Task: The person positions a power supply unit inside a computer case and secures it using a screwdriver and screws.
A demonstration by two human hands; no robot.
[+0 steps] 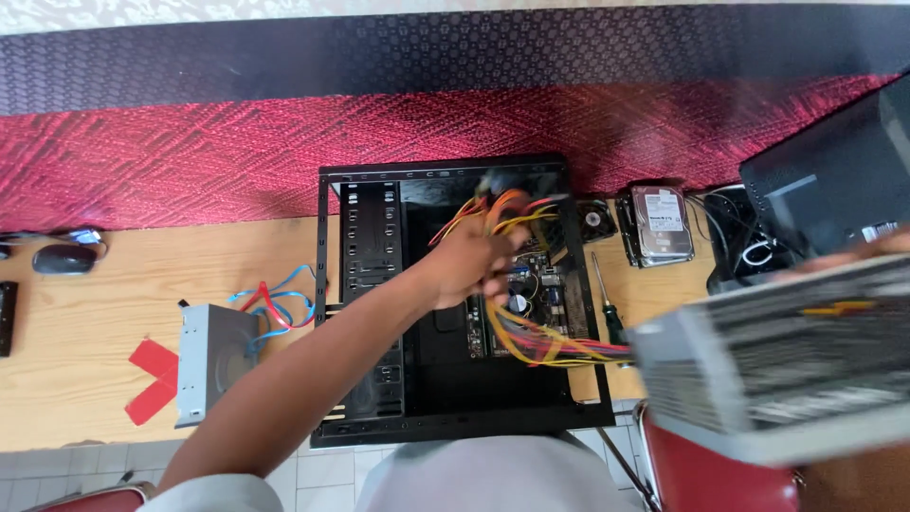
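An open black computer case (365,284) lies flat on the wooden table, with a small motherboard (533,289) inside it. My left hand (466,264) reaches into the case and grips a bundle of orange, yellow and red cables (512,210). The cables run down and to the right to a grey metal power supply box (777,356), which is blurred and held above the table's right edge. Only the fingers of my right hand (867,251) show, along the box's top edge, holding it.
A screwdriver (607,303) and a hard drive (661,223) lie right of the case, near a black box (834,175). To the left are a grey drive (213,360), blue and red cables (275,305), red tape (152,379) and a mouse (64,258). A red chair (720,474) stands below.
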